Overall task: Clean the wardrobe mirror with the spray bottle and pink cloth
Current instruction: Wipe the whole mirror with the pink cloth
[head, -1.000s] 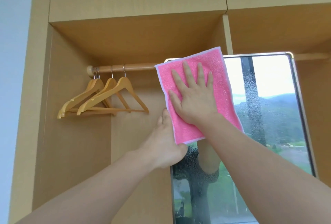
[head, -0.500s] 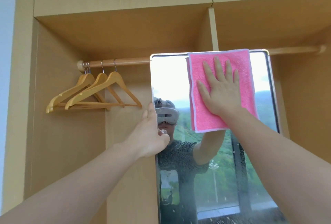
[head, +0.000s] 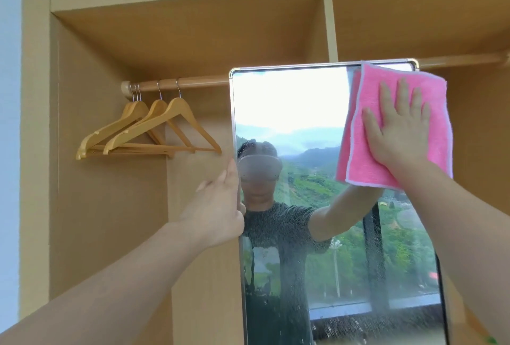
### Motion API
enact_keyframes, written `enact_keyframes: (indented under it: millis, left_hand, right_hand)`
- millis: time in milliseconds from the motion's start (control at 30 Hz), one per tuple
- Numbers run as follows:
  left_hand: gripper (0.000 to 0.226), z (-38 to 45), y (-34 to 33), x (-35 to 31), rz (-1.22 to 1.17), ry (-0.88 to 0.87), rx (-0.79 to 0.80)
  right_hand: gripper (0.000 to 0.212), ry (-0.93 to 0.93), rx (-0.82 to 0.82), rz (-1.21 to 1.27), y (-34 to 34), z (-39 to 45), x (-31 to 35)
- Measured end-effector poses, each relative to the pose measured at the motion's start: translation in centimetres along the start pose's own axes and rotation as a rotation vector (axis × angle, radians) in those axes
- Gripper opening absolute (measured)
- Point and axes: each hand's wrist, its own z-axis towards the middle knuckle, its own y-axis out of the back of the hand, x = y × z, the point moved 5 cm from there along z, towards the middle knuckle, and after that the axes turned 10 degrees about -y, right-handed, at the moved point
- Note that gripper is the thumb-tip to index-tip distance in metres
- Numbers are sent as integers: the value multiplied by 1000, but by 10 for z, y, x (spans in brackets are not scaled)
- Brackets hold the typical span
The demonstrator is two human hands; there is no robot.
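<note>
The tall metal-framed wardrobe mirror (head: 298,101) stands in an open wooden wardrobe and reflects a person and green hills. My right hand (head: 397,126) lies flat with fingers spread on the pink cloth (head: 358,148), pressing it against the mirror's top right corner. The cloth's right part hangs past the frame. My left hand (head: 218,206) grips the mirror's left edge at mid height, thumb on the glass side. Fine droplets speckle the lower glass. No spray bottle is in view.
Several wooden hangers (head: 154,129) hang on the wooden rail (head: 193,82) to the left of the mirror. A vertical divider (head: 330,27) stands behind the mirror's top. The rail continues on the right (head: 463,61). A pale wall (head: 9,124) borders the wardrobe's left.
My right hand has swept the pink cloth rightward along the mirror's top, from the left corner to the right corner. My left hand has kept hold of the left edge.
</note>
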Motion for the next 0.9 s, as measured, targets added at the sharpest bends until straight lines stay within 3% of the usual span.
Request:
enact_keyframes:
  millis: [233, 533, 700, 900]
  left_hand:
    - [97, -31, -40, -9, -74, -16, 102]
    - [93, -48, -65, -12, -281, -18, 69]
    - [69, -52, -65, -11, -257, -90, 61]
    - [36, -60, -62, -1, -291, -279, 0]
  right_hand:
    - [69, -33, 42, -2, -14, -58, -7]
    - [67, 231, 162, -50, -36, -146, 84]
    - [62, 426, 171, -53, -52, -188, 134]
    - [61, 492, 163, -70, -61, -204, 146]
